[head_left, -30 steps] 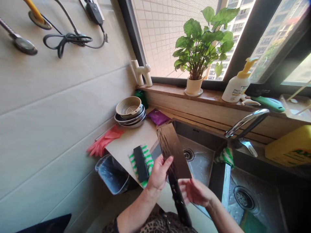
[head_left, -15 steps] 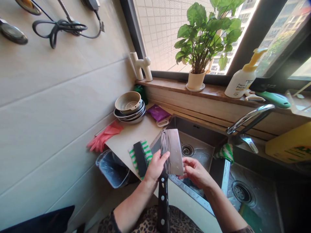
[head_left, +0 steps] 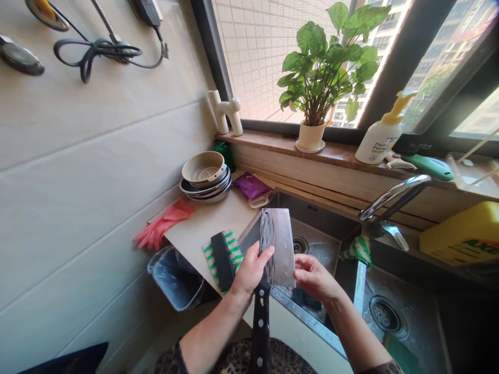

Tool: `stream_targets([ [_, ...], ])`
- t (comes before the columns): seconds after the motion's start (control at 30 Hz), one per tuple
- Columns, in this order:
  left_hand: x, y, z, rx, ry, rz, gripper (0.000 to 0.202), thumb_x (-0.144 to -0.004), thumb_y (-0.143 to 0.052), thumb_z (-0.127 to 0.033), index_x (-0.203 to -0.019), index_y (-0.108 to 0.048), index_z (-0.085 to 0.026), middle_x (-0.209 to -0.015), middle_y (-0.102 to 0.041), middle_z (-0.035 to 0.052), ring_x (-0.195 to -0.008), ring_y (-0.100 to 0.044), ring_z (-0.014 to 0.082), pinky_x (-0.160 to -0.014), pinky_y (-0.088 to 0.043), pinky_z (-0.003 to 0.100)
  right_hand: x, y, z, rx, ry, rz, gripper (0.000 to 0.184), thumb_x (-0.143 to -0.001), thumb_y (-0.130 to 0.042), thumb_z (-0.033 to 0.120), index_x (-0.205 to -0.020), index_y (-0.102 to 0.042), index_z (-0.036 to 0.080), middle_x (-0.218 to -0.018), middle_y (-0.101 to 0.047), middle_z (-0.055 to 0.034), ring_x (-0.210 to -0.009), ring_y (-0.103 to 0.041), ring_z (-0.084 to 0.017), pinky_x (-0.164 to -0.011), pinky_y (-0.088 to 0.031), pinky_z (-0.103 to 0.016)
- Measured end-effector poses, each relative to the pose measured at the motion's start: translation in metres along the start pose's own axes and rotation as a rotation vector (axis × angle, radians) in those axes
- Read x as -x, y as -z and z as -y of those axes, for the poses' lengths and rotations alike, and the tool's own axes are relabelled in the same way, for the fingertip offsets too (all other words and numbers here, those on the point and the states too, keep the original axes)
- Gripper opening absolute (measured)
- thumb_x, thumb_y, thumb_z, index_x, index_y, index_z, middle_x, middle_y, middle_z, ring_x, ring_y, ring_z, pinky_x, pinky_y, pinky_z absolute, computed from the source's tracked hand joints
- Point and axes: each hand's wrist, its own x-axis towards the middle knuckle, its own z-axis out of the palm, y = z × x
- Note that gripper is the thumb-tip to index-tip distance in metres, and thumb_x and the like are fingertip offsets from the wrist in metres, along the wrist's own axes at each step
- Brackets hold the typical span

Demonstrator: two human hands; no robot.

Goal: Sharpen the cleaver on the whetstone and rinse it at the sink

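Note:
A cleaver (head_left: 281,239) is held upright over the front edge of the sink, its black riveted handle pointing down toward my body. Wrapped round the back of the blade just above the handle, my left hand (head_left: 249,267) has its thumb lying on the flat face. My right hand (head_left: 317,280) pinches lightly at the lower part of the cutting edge with thumb and fingertips; some fingers are hidden behind the blade. To the left, a dark rectangular block (head_left: 223,259) like a whetstone rests on a green-and-white striped cloth (head_left: 234,249).
A double sink (head_left: 315,213) with a chrome faucet (head_left: 397,195) lies right. Stacked bowls (head_left: 206,189), a purple packet (head_left: 251,185) and pink gloves (head_left: 166,221) are on the left, above a bin (head_left: 175,285). A potted plant (head_left: 312,136) and pump bottle (head_left: 378,140) stand on the sill.
The view has shifted slightly, so the surroundings sit a little lower and further left. The cleaver's blade has turned or moved very slightly; both hands keep about the same hold.

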Motion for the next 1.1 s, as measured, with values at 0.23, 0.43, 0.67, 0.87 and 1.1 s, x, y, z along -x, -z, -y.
stream_targets([
  [0.23,-0.002,-0.004,-0.001,-0.007,-0.023,0.003,0.046,-0.075,-0.071,-0.059,-0.09,-0.063,-0.016,-0.086,-0.07,0.005,-0.081,-0.061,0.0213,-0.077,-0.049,0.031,0.0,0.005,0.004,-0.078,-0.029,-0.007,0.042,-0.073,-0.082,0.052,-0.095,-0.072,0.018,-0.066,-0.065,0.0015,-0.054,-0.061,-0.009,-0.056,-0.057,-0.025],
  [0.43,-0.005,-0.005,0.0,-0.044,-0.055,-0.003,0.043,-0.076,-0.07,-0.058,-0.086,-0.063,-0.017,-0.083,-0.069,0.0041,-0.082,-0.061,0.0215,-0.078,-0.049,0.031,-0.006,0.0,0.01,0.052,0.009,-0.032,0.037,-0.067,-0.088,0.038,-0.093,-0.073,0.017,-0.074,-0.07,-0.0004,-0.057,-0.061,-0.007,-0.051,-0.048,-0.015],
  [0.67,-0.009,0.001,0.01,0.02,-0.004,0.025,0.048,-0.074,-0.072,-0.06,-0.09,-0.065,-0.016,-0.086,-0.07,0.0043,-0.08,-0.061,0.0201,-0.076,-0.049,0.03,0.0,0.014,0.004,0.013,-0.036,0.025,0.041,-0.073,-0.083,0.044,-0.104,-0.073,0.019,-0.074,-0.07,-0.001,-0.06,-0.066,-0.011,-0.06,-0.056,-0.024],
  [0.87,-0.011,-0.001,0.023,0.154,0.068,0.168,0.051,-0.07,-0.078,-0.06,-0.092,-0.067,-0.015,-0.082,-0.072,0.0045,-0.076,-0.065,0.0205,-0.073,-0.05,0.031,-0.008,0.01,0.008,0.081,0.018,-0.05,0.05,-0.072,-0.082,0.052,-0.109,-0.071,0.021,-0.08,-0.073,-0.0029,-0.061,-0.067,-0.012,-0.059,-0.056,-0.024],
  [1.1,-0.011,-0.002,0.035,0.231,0.144,0.192,0.057,-0.067,-0.078,-0.066,-0.086,-0.067,-0.014,-0.075,-0.071,0.0038,-0.071,-0.066,0.0195,-0.07,-0.049,0.03,-0.006,0.014,0.011,0.149,0.018,-0.041,0.044,-0.074,-0.082,0.044,-0.107,-0.071,0.019,-0.085,-0.073,-0.0046,-0.069,-0.068,-0.014,-0.063,-0.056,-0.025],
])
